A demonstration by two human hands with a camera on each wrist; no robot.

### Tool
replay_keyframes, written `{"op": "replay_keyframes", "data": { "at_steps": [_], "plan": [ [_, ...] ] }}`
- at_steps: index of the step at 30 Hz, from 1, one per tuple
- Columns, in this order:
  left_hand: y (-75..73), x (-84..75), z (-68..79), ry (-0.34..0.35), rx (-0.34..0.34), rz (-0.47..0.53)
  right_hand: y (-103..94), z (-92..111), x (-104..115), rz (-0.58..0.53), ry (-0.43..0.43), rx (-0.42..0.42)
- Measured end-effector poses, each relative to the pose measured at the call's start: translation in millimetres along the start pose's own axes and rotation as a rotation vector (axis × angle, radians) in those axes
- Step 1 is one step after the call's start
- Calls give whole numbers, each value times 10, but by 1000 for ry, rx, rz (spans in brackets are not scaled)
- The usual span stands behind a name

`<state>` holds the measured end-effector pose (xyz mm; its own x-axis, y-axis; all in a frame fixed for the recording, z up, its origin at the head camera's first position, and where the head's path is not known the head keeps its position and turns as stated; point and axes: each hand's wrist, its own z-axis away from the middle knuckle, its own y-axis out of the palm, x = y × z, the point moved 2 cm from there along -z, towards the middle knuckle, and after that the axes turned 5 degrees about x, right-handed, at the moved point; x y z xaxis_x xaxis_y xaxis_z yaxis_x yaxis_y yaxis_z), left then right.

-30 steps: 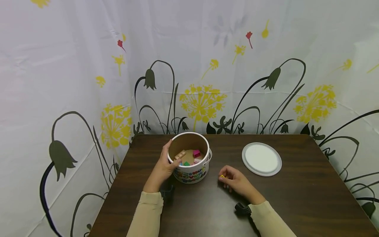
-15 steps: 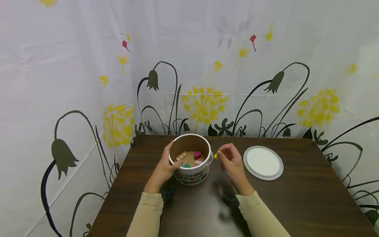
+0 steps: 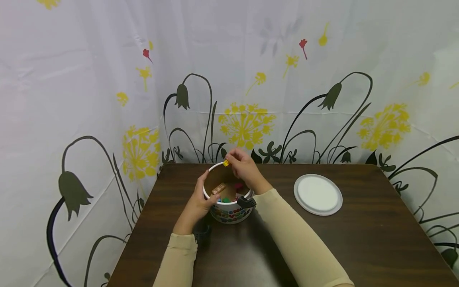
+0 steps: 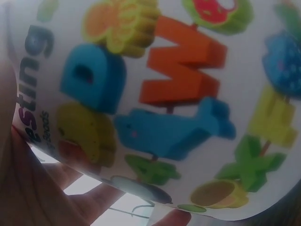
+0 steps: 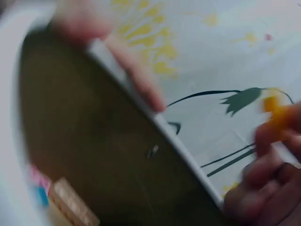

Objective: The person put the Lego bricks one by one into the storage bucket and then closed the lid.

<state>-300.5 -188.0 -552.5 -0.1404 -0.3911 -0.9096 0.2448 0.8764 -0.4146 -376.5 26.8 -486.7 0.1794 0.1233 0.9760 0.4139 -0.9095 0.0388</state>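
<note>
A white bucket (image 3: 231, 216) printed with colourful letter and animal beads stands on the table, left of the middle. My left hand (image 3: 196, 201) grips its left side, thumb over the rim and fingers round the outside; its printed wall (image 4: 188, 61) fills the left wrist view. Over the bucket's far rim, my right hand (image 3: 245, 168) pinches a small yellow piece (image 3: 226, 163), blurred in the right wrist view. Inside the bucket lie a brown studded block (image 3: 218, 188), a pink piece (image 3: 238, 185) and a green piece (image 3: 225, 200). My right forearm covers part of the near right rim.
A round white lid or plate (image 3: 318, 195) lies flat on the dark wooden table (image 3: 358, 247), to the right of the bucket. Behind the table's far edge hangs a white curtain (image 3: 229, 48) with a flower print.
My right hand has lifted the yellow piece from low beside the bucket and carried it left and away, over the bucket's far rim. The left hand has kept its grip.
</note>
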Motion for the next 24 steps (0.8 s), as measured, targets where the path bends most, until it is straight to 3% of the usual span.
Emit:
{"op": "replay_keyframes", "data": {
  "at_steps": [11,24],
  "plan": [
    [5,12,26,0,-4,-10,14,21,-71,38,10,20],
    [9,-2,43,7,-11,0,8,68,-2,137,-59,-64]
  ]
}}
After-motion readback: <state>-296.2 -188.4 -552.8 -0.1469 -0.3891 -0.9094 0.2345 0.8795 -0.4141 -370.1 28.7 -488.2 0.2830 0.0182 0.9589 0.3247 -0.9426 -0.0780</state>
